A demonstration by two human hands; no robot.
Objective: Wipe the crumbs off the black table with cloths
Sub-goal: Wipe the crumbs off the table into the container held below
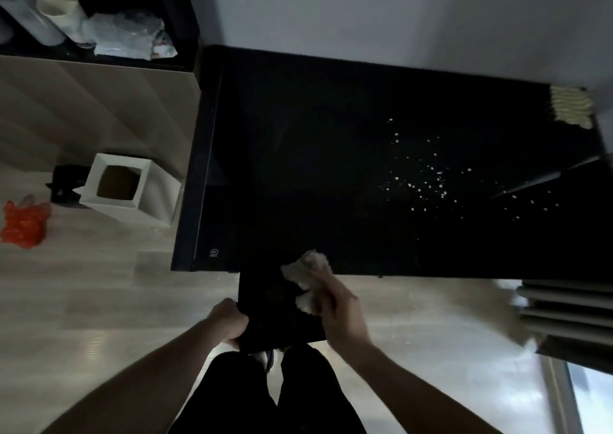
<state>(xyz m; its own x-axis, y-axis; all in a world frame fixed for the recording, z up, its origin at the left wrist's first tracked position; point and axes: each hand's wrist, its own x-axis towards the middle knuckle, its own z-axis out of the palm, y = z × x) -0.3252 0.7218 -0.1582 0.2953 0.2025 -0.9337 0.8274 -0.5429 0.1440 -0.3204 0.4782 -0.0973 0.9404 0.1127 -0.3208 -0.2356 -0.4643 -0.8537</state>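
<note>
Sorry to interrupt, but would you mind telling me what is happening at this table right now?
A person is cleaning crumbs off the black table. The right hand holds a pale cloth at the table's near edge, above a dark flat tray-like object that the left hand grips just below that edge. Many crumbs lie scattered on the table's right part, not yet wiped. Another pale cloth sits at the far right corner.

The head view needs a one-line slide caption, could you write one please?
Right hand presses a cloth at the black table's near edge; crumbs lie farther right.
</note>
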